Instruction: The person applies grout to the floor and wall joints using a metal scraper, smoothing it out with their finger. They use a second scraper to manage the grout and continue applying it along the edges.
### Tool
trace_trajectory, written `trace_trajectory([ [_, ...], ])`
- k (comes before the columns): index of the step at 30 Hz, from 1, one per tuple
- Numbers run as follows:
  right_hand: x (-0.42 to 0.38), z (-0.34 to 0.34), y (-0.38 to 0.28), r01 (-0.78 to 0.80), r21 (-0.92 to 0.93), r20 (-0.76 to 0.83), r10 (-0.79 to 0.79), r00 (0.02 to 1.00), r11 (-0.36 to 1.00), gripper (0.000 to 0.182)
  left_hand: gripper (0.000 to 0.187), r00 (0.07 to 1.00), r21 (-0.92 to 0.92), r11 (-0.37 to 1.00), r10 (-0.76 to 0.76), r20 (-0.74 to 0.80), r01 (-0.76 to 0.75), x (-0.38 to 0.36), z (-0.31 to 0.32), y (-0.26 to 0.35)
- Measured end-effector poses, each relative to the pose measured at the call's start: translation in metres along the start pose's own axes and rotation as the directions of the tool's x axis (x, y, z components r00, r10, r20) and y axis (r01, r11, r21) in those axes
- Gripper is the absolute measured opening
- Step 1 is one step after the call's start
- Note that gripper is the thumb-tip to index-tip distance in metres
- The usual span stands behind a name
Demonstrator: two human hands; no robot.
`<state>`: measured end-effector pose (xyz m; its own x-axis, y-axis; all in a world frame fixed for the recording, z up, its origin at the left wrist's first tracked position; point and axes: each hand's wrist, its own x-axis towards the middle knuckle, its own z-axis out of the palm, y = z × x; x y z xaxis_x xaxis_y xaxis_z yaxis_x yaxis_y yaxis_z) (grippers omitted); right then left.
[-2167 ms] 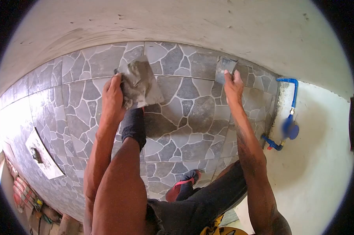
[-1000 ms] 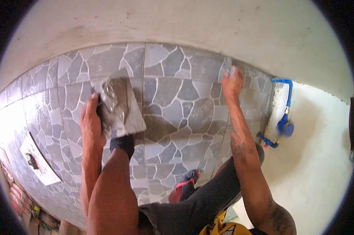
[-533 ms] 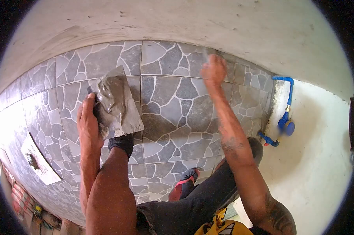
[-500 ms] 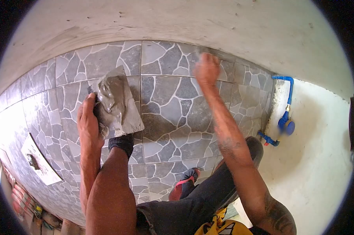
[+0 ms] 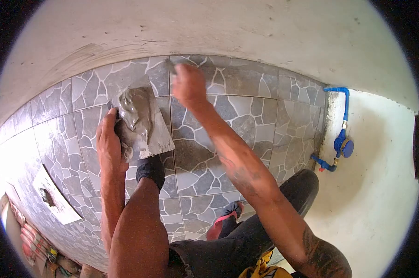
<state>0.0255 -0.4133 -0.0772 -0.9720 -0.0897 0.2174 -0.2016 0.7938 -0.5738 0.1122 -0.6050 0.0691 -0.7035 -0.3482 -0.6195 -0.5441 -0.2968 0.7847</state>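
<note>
My left hand (image 5: 109, 146) is closed on the near-left edge of a flat rectangular trowel (image 5: 160, 139), its handle mostly hidden by the fingers. A wet grey lump of cement paste (image 5: 137, 111) lies on the blade. Beyond it, my right hand (image 5: 189, 88) is closed, close to the seam where the stone-pattern tiles (image 5: 218, 113) meet the plain wall (image 5: 209, 28). Something thin and dark shows at its fingertips, too blurred to name. Grey smears run along the tile edge beside that hand.
A white sheet (image 5: 63, 208) with a dark grey blob lies on the tiles at left. On the right, a blue pipe with a water meter (image 5: 344, 146) runs along the pale wall. Red and white bags (image 5: 33, 241) sit at lower left. My sandalled foot (image 5: 228, 217) rests on the tiles.
My right hand has swept left along the seam, closer to the trowel. My left hand still holds the loaded trowel in nearly the same place. The view has shifted slightly.
</note>
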Motion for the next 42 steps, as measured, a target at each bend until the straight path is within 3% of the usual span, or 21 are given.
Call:
trace_trajectory([
  [1,-0.008,-0.012,0.008,-0.069,0.059,-0.076,0.073,0.994,0.996,0.022,0.034,1.0,0.005,1.0,0.002,-0.001,-0.002,-0.002,0.001,0.0],
  [2,-0.018,-0.032,0.022,-0.198,0.153,-0.01,0.202,0.979,0.968,0.028,0.034,1.0,-0.001,1.0,-0.003,0.023,0.003,-0.002,-0.002,-0.003],
  [3,-0.022,-0.067,0.034,-0.371,0.334,0.234,0.305,0.923,0.866,0.03,0.033,0.999,-0.009,1.0,-0.002,0.047,0.003,0.002,-0.003,-0.007],
  [5,-0.036,-0.099,0.044,-0.485,0.627,0.289,0.395,0.872,0.61,0.029,0.031,0.993,-0.064,0.996,-0.049,0.108,0.056,0.018,-0.006,-0.022],
  [8,-0.039,-0.135,0.043,-0.575,0.655,0.355,0.472,0.807,0.491,0.029,0.028,0.997,-0.123,0.99,-0.063,0.046,0.068,0.002,0.026,-0.009],
  [11,-0.043,-0.152,0.057,-0.624,0.523,0.362,0.511,0.779,0.581,0.031,0.029,0.993,-0.078,0.996,-0.024,0.115,0.033,0.005,0.028,-0.013],
  [14,-0.053,-0.154,0.061,-0.568,0.622,0.341,0.467,0.816,0.539,0.034,0.029,0.986,-0.086,0.992,-0.076,0.147,0.089,0.015,0.03,-0.025],
  [16,-0.054,-0.159,0.037,-0.522,0.661,0.326,0.421,0.847,0.539,0.035,0.029,0.985,-0.07,0.998,0.013,0.174,-0.001,0.018,0.03,-0.035],
  [17,-0.055,-0.161,0.021,-0.502,0.68,0.321,0.398,0.859,0.535,0.035,0.029,0.983,-0.108,0.99,-0.076,0.168,0.095,0.025,0.032,-0.038],
  [18,-0.059,-0.159,0.006,-0.462,0.663,0.285,0.372,0.884,0.589,0.035,0.029,0.972,-0.145,0.971,-0.164,0.168,0.189,0.032,0.032,-0.044],
  [19,-0.062,-0.157,-0.009,-0.417,0.64,0.242,0.346,0.907,0.645,0.035,0.027,0.986,0.017,0.998,-0.068,0.151,0.066,0.04,0.028,-0.048],
  [20,-0.064,-0.158,-0.023,-0.371,0.607,0.195,0.32,0.927,0.703,0.035,0.027,0.983,-0.057,0.994,-0.087,0.159,0.097,0.043,0.026,-0.055],
  [23,-0.06,-0.165,-0.063,-0.154,0.53,0.121,0.106,0.987,0.834,0.039,0.026,0.964,-0.225,0.95,-0.169,0.207,0.215,0.031,0.041,-0.042],
  [26,-0.06,-0.154,-0.058,0.224,0.447,0.008,-0.254,0.967,0.866,0.046,0.026,0.968,-0.15,0.969,-0.167,0.188,0.197,0.025,0.039,-0.035],
  [27,-0.062,-0.15,-0.057,0.239,0.504,-0.008,-0.273,0.962,0.83,0.052,0.025,0.967,0.12,0.972,0.179,0.182,-0.203,0.026,0.042,-0.038],
  [30,-0.061,-0.152,-0.055,0.227,0.472,0.014,-0.264,0.964,0.852,0.055,0.025,0.959,-0.17,0.959,-0.189,0.211,0.226,0.02,0.041,-0.027],
  [31,-0.061,-0.152,-0.055,0.243,0.464,0.011,-0.279,0.96,0.852,0.057,0.024,0.951,-0.274,0.93,-0.177,0.255,0.247,0.026,0.042,-0.035],
  [35,-0.059,-0.152,-0.049,0.321,0.401,-0.005,-0.348,0.937,0.858,0.061,0.024,0.952,-0.227,0.949,-0.154,0.265,0.217,0.02,0.047,-0.022],
  [37,-0.059,-0.149,-0.044,0.388,0.357,-0.02,-0.408,0.913,0.85,0.06,0.024,0.973,-0.11,0.993,-0.005,0.232,0.031,0.02,0.044,-0.022],
  [39,-0.059,-0.147,-0.039,0.439,0.314,-0.014,-0.458,0.889,0.842,0.06,0.024,0.975,-0.096,0.995,0.015,0.222,0.007,0.023,0.044,-0.02],
  [42,-0.06,-0.144,-0.027,0.463,0.239,0.005,-0.478,0.878,0.853,0.056,0.024,0.972,-0.189,0.974,-0.084,0.221,0.127,0.026,0.044,-0.015],
])
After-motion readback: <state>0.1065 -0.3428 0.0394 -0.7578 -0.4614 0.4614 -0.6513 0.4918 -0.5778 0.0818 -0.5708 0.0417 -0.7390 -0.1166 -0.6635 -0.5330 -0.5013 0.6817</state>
